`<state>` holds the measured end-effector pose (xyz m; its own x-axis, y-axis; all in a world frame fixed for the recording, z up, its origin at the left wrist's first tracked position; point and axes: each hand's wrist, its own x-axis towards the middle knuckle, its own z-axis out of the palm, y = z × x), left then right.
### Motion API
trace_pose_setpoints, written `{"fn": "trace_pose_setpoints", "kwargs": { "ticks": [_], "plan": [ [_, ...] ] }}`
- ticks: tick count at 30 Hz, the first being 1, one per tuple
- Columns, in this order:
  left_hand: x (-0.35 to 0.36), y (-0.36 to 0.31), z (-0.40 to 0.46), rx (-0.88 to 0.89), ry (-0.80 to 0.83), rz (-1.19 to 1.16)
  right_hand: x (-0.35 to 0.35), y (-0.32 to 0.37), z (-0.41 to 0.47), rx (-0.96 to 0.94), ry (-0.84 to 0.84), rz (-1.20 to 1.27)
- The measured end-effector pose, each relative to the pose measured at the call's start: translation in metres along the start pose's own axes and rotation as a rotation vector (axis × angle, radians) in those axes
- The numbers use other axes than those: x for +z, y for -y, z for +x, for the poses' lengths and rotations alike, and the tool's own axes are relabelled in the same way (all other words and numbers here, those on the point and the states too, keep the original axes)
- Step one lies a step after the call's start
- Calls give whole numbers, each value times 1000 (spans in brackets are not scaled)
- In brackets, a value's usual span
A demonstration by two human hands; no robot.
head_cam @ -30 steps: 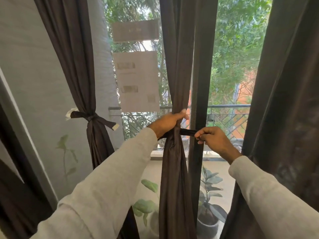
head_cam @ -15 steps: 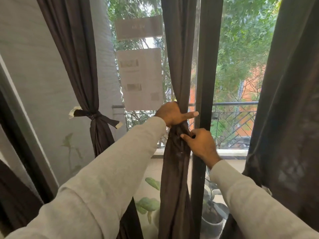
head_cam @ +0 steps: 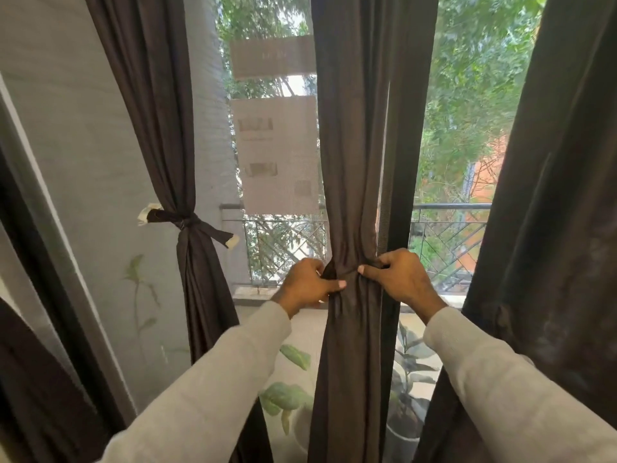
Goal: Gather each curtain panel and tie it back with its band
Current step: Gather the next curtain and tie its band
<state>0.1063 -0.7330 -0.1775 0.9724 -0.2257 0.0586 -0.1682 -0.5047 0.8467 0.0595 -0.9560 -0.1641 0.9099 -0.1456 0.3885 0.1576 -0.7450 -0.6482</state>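
Green trees [head_cam: 467, 95] and a metal balcony railing [head_cam: 447, 208] fill the window behind three dark curtain panels. At the left of the frame, the left curtain panel [head_cam: 157, 128] is already gathered and cinched by a knotted tie-back band [head_cam: 190, 222], whose loose end hangs toward the right of the knot. Two pale paper sheets [head_cam: 277, 155] are stuck on the glass between that panel and the middle one.

The middle curtain panel [head_cam: 350, 162] hangs at the centre of the frame, bunched narrow at hand height, just beside a dark vertical window frame bar [head_cam: 397, 162] on its right. The left hand [head_cam: 309, 284] has its grip clamped on the gathered cloth from the left, thumb pressed across the front. The right hand [head_cam: 397, 279] pinches the same bunch from the right, fingers curled into the folds. Whether a band lies under the fingers cannot be told.

A third curtain panel [head_cam: 551, 228] hangs loose at the right edge. Leafy potted plants [head_cam: 407, 362] show low down behind the middle panel.
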Motion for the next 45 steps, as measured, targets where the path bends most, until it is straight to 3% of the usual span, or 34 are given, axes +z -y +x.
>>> {"fn": "trace_pose_setpoints", "kwargs": {
  "ticks": [6, 10, 14, 16, 18, 20, 25, 27, 30, 35, 42, 45],
  "plan": [
    [-2, 13, -28, 178, -124, -120, 2, -7, -7, 11, -77, -72],
    [15, 0, -55, 308, 24, -277, 7, -3, -10, 6, -111, -110],
    [26, -12, -51, 117, 114, -750, 8, -3, -15, -95, -44, -81],
    [28, -13, -44, 36, 124, -863, 7, -11, -19, -158, 55, -5],
    [31, -13, -39, 16, 73, -836, 4, -21, -29, -205, 148, 59],
    [34, -11, -33, 37, -1, -743, 3, -30, -40, -245, 123, 37],
    [40, -15, -25, 112, -68, -509, -8, -21, -62, -588, -16, -576],
    [41, -19, -27, 111, -62, -465, -16, -7, -65, -702, -54, -699],
    [45, -22, -34, 134, 7, -473, -20, 5, -62, -718, -77, -764],
    [41, -18, -43, 169, 55, -478, -7, -2, -52, -649, -117, -625],
    [33, -18, -58, -45, 331, -1052, 14, -31, -64, -444, -64, -170],
    [34, -16, -56, -70, 289, -1182, 22, -44, -79, -318, -59, -11]
  ]
}}
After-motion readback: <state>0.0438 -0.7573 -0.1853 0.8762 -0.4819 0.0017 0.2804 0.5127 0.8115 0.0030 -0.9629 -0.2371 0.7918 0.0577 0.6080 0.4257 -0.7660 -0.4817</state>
